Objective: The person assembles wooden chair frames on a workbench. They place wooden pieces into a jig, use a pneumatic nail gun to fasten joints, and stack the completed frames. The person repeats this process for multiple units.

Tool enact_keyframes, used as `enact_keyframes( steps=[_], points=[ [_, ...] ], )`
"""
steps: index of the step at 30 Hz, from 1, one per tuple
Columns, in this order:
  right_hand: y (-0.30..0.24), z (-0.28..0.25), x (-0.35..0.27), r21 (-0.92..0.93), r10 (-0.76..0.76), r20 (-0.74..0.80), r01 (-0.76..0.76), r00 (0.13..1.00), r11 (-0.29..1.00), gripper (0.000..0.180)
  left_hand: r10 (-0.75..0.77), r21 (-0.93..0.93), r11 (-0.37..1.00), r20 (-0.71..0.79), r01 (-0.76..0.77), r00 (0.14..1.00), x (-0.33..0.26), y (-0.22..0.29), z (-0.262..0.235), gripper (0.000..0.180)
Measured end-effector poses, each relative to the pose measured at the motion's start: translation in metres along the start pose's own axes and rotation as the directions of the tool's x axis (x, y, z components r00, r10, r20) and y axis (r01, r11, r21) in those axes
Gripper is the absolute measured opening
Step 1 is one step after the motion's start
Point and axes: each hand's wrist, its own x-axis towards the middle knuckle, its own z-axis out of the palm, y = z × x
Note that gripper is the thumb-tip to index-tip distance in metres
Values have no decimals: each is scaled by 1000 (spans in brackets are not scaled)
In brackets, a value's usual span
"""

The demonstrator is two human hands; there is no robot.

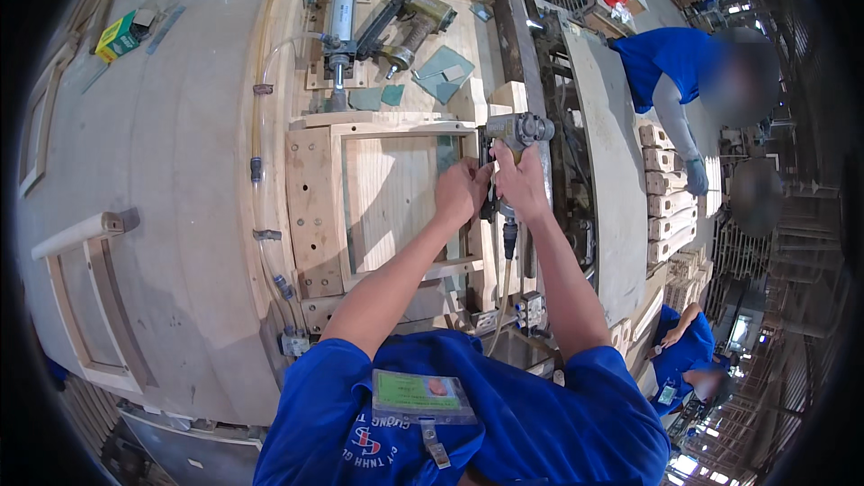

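Note:
My right hand (522,182) is wrapped round the grip of a pneumatic nail gun (519,130), with an air hose (504,279) running from its lower end. The gun lies at the right side of a pale rectangular wooden frame (409,129) set in a wooden jig (313,207). My left hand (459,191) is closed at the frame's right rail, close beside the gun. Its fingertips are pressed together; whatever they hold, if anything, is too small or hidden to make out. The gun's nose is partly covered by my hands.
Beyond the frame are a pneumatic cylinder (342,13), a second nail gun (409,36) and green sheet scraps (444,72). Another wooden frame (90,297) and a green-yellow box (117,36) lie on the left. A dark metal beam (520,45) stands at right; two co-workers are beyond.

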Motion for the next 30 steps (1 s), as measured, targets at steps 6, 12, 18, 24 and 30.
enact_keyframes(
  steps=[6, 12, 18, 24, 30],
  points=[
    [7, 2, 19, -162, 7, 7, -6, 1000, 987, 33, -37, -24, 999, 37, 38, 999, 13, -2, -3, 41],
    [0, 12, 18, -186, 70, 12, -66, 997, 980, 22, -55, -23, 998, 48, 57, 997, 14, -10, 0, 39],
    [5, 6, 23, -159, 37, 35, -31, 999, 987, 19, -73, -23, 997, 27, 74, 997, 10, -1, -1, 41],
    [-27, 16, 23, -352, -13, 245, 101, 969, 931, 31, -14, -164, 986, -135, -9, 991, 5, -12, -12, 40],
    [-61, 69, 49, -318, -319, 659, 636, 681, 703, 58, -121, -403, 911, -460, -86, 880, 3, -28, -50, 21]
  ],
)
